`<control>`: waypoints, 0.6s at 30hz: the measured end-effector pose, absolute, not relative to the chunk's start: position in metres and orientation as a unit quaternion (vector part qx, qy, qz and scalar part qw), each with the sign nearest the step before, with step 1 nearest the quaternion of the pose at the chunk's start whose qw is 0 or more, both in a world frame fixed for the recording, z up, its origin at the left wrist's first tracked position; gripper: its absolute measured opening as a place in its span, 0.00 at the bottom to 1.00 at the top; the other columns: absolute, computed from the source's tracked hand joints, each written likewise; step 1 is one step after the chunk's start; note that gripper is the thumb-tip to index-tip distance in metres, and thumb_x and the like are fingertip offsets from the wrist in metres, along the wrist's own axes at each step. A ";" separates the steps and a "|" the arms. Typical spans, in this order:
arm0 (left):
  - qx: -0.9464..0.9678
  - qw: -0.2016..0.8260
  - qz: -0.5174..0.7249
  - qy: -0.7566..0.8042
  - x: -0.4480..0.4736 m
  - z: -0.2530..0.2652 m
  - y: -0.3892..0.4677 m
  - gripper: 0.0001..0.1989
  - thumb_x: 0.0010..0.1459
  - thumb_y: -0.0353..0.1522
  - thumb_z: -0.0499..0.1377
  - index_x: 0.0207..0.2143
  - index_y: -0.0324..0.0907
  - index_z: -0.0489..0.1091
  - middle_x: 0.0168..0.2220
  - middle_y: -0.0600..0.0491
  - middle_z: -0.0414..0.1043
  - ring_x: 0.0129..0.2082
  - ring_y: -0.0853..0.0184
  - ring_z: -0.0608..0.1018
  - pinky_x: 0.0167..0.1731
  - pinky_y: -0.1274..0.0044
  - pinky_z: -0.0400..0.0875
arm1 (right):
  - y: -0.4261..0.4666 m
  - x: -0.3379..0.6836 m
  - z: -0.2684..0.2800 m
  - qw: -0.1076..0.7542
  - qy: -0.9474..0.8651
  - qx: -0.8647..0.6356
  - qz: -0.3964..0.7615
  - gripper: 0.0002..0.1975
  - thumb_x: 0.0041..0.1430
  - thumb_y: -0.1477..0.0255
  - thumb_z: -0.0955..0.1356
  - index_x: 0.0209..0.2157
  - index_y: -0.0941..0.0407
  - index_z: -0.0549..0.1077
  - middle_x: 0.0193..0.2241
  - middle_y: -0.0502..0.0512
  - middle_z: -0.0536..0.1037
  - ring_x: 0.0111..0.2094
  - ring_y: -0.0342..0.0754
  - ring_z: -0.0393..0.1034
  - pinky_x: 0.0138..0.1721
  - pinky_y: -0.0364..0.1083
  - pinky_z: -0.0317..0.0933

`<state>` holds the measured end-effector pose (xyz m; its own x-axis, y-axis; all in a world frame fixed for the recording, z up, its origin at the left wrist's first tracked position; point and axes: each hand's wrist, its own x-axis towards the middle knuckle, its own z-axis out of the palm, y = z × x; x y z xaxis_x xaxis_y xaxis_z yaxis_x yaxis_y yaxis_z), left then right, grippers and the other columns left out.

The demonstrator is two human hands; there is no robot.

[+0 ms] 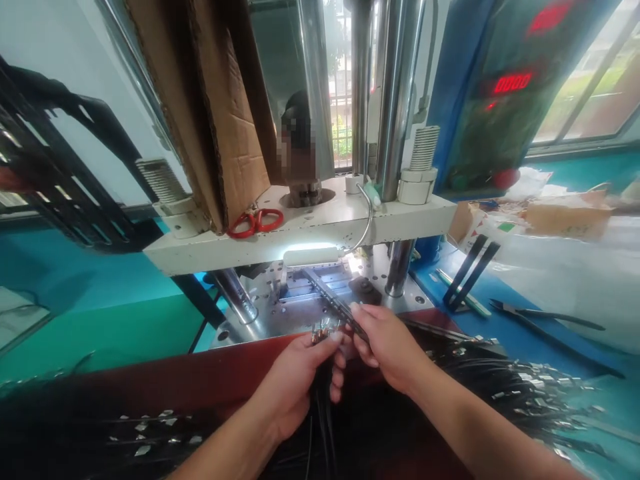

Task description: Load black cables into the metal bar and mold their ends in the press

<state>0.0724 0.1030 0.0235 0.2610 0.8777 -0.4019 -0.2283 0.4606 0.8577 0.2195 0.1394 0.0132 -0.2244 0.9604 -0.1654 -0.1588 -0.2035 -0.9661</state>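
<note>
My left hand (pixel 310 373) is closed around a bunch of black cables (pixel 324 427), and their bare metal ends (pixel 323 328) stick up above the thumb. Close beside it, my right hand (pixel 383 343) grips the near end of a long dark bar (pixel 327 291) with small marks or holes along it. The bar's far end reaches over a metal fixture (pixel 295 288) on the press bed, under a lit white lamp (pixel 311 256). Whether the bar touches the fixture I cannot tell. My fingers hide its near end.
Above the bed spans a white press plate (pixel 300 230) with red-handled scissors (pixel 255 222) and cardboard (pixel 235 133). Many black cables with metal tips (pixel 530 380) lie right, more (pixel 155 433) left. Pliers (pixel 545 313) rest on the blue surface. A black rack (pixel 65 160) stands left.
</note>
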 end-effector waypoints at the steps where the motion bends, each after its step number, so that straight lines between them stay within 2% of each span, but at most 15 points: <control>1: 0.358 0.712 0.378 0.471 0.073 0.023 0.102 0.13 0.57 0.40 0.60 0.32 0.37 0.69 0.24 0.56 0.65 0.18 0.74 0.66 0.15 0.82 0.64 | 0.139 0.220 0.014 0.439 -0.455 -0.443 0.636 0.19 0.63 0.59 0.62 0.24 0.57 0.66 0.10 0.42 0.60 0.11 0.36 0.47 0.11 0.37 0.40; 5: 0.384 0.708 0.354 0.475 0.073 0.023 0.094 0.14 0.56 0.41 0.61 0.32 0.39 0.68 0.22 0.57 0.64 0.16 0.74 0.66 0.12 0.82 0.63 | 0.133 0.217 0.019 0.427 -0.460 -0.444 0.640 0.18 0.62 0.60 0.63 0.23 0.56 0.65 0.10 0.41 0.59 0.11 0.36 0.47 0.12 0.37 0.40; 11: 0.391 0.706 0.383 0.448 0.069 0.027 0.087 0.13 0.61 0.41 0.55 0.32 0.40 0.66 0.24 0.56 0.66 0.17 0.76 0.65 0.11 0.85 0.59 | 0.121 0.210 0.021 0.408 -0.444 -0.470 0.645 0.16 0.63 0.62 0.63 0.24 0.56 0.64 0.10 0.41 0.58 0.11 0.36 0.46 0.12 0.38 0.40; 13: 0.378 0.706 0.399 0.445 0.067 0.027 0.087 0.13 0.62 0.41 0.54 0.33 0.40 0.67 0.25 0.56 0.66 0.18 0.75 0.65 0.12 0.84 0.60 | 0.120 0.209 0.019 0.405 -0.447 -0.470 0.645 0.16 0.63 0.63 0.63 0.23 0.56 0.64 0.10 0.41 0.59 0.11 0.36 0.46 0.13 0.38 0.41; 18: 0.403 0.703 0.378 0.447 0.065 0.022 0.087 0.09 0.59 0.37 0.58 0.31 0.40 0.67 0.23 0.58 0.63 0.17 0.74 0.67 0.12 0.82 0.65 | 0.122 0.207 0.016 0.411 -0.454 -0.470 0.636 0.16 0.63 0.62 0.63 0.23 0.55 0.64 0.10 0.41 0.58 0.11 0.37 0.48 0.13 0.38 0.43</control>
<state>0.0654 0.0870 0.0225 0.3143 0.8920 -0.3250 -0.1710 0.3899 0.9048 0.2072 0.1221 0.0160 -0.2201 0.9494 -0.2241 -0.0959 -0.2496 -0.9636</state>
